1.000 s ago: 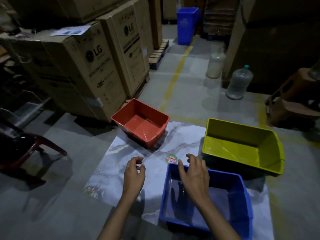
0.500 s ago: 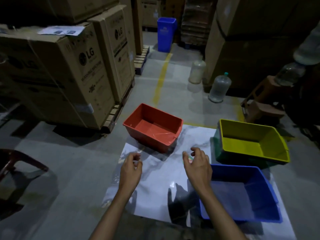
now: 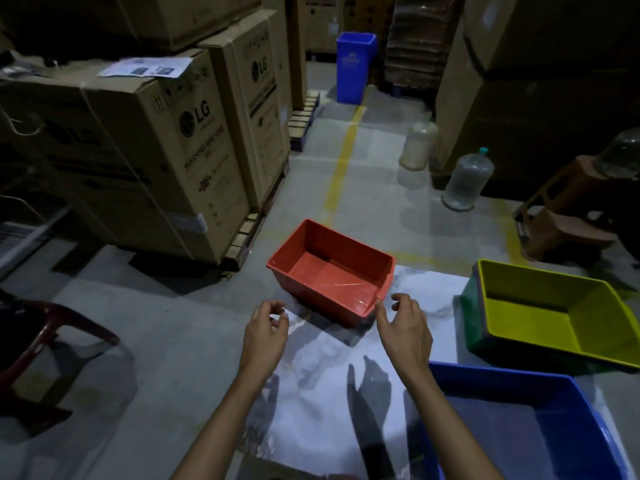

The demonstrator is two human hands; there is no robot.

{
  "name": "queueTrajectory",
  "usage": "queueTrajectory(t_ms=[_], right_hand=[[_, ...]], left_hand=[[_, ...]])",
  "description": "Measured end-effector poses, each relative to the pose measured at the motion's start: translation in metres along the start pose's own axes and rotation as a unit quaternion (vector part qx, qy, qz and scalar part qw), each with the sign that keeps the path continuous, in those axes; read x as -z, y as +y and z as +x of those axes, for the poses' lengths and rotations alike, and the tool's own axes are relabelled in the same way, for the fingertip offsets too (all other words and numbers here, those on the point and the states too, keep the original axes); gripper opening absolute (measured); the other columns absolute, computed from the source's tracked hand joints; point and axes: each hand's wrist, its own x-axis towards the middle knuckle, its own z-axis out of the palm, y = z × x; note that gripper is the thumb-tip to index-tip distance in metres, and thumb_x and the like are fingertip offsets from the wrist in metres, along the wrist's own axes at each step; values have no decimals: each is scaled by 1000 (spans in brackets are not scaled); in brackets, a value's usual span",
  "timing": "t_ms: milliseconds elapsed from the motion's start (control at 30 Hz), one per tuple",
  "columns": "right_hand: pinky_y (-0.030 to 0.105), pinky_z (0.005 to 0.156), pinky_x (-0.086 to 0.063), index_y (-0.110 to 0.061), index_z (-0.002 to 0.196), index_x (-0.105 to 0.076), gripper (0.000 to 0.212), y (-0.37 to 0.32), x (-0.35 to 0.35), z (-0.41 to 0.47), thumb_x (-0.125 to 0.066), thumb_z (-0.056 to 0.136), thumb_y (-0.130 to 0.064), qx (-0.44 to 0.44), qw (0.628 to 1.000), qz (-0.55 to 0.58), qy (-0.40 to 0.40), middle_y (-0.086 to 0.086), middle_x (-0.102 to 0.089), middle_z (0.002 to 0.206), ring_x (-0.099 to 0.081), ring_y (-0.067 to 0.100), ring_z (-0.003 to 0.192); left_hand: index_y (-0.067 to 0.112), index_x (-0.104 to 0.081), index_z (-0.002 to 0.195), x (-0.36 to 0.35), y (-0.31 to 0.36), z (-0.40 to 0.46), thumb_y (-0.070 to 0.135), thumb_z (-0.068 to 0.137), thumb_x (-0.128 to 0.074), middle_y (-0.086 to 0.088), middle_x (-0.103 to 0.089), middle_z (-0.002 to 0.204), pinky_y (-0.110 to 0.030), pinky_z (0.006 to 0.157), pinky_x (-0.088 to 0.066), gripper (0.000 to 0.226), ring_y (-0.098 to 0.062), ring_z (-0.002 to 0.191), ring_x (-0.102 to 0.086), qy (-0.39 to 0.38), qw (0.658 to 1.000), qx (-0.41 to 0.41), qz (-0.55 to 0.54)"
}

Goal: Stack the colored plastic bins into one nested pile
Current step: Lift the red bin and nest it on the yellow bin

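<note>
A red bin [image 3: 332,271] sits upright on the far edge of a white marbled sheet [image 3: 322,403]. At the right, a yellow bin [image 3: 554,310] is nested in a green bin [image 3: 471,313]. An empty blue bin [image 3: 533,427] lies at the lower right. My left hand [image 3: 265,332] hovers just short of the red bin's near-left side, fingers curled and apart, holding nothing. My right hand [image 3: 403,327] is spread at the red bin's near-right corner, its thumb tip close to the rim; I cannot tell whether it touches.
Tall cardboard boxes [image 3: 166,150] on pallets stand at the left. A dark red chair [image 3: 41,348] is at the far left. Two large water jugs [image 3: 465,178] and brown stools [image 3: 568,226] stand beyond the sheet. A blue trash bin [image 3: 355,72] is far back.
Both hands have moved forward from beside the blue bin to the near side of the red bin. The view has shifted left and forward with them.
</note>
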Motion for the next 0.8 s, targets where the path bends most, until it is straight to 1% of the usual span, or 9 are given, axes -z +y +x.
queueTrajectory(t_ms=[100,233,300,367,467,567,633,700,800], right_hand=[[42,81,-54,-22,123,-57,46,-2,-8,15,-47,100,-61,-14,1000,-5,-6,2,-64,116,-62,25,106],[44,85,-55,-22,127,-56,52,-9,-19,36,-47,99,-64,-48,999,-13,-6,4,-65,121,-63,27,109],[44,85,-56,-21,129,-56,54,-14,-23,44,-47,98,-65,-62,998,-20,-4,4,-65,123,-63,27,110],[44,86,-56,-20,131,-55,54,-21,-28,48,-47,99,-63,-77,997,-29,-5,5,-64,124,-63,28,111],[44,88,-55,-18,132,-55,53,-31,-33,52,-50,99,-60,-99,994,-36,1,6,-62,126,-63,29,112],[42,86,-53,-17,133,-53,52,-43,-37,59,-50,100,-58,-121,992,-43,9,7,-59,127,-62,30,113],[42,85,-51,-16,134,-52,52,-47,-39,66,-51,100,-56,-132,990,-51,17,8,-57,128,-62,31,114],[43,85,-51,-15,134,-51,53,-50,-41,74,-52,100,-55,-148,987,-59,21,10,-56,129,-62,33,114],[44,85,-51,-13,136,-48,55,-54,-47,84,-53,100,-54,-171,982,-77,18,12,-54,130,-60,35,117]], left_hand=[[23,-65,118,6,-4,19,15,100,-62,2,-68,114,-25,77,-46,20,-14,95,-64,4,1000,4,2],[26,-64,116,6,-4,53,15,99,-62,1,-69,114,-32,81,-49,20,-17,97,-65,-6,1000,1,1],[26,-63,113,5,1,73,16,100,-63,0,-69,111,-33,80,-49,17,-18,96,-65,-18,1000,-10,-1],[25,-62,113,6,5,95,16,100,-63,0,-68,110,-31,78,-47,16,-17,94,-64,-34,999,-28,-1],[26,-61,115,8,7,127,15,100,-63,-1,-69,112,-33,80,-51,19,-19,96,-66,-45,997,-63,-5],[24,-63,115,6,6,165,16,99,-64,-3,-69,113,-41,86,-58,19,-23,98,-68,-53,995,-87,-1],[18,-66,115,0,5,191,15,96,-66,-6,-69,112,-46,87,-59,19,-27,98,-69,-56,992,-109,7],[13,-67,115,-7,5,213,13,94,-68,-9,-70,111,-48,87,-58,20,-31,96,-68,-59,990,-127,17],[12,-67,114,-19,5,239,13,92,-69,-11,-70,111,-49,90,-56,22,-34,101,-67,-69,986,-149,39]])
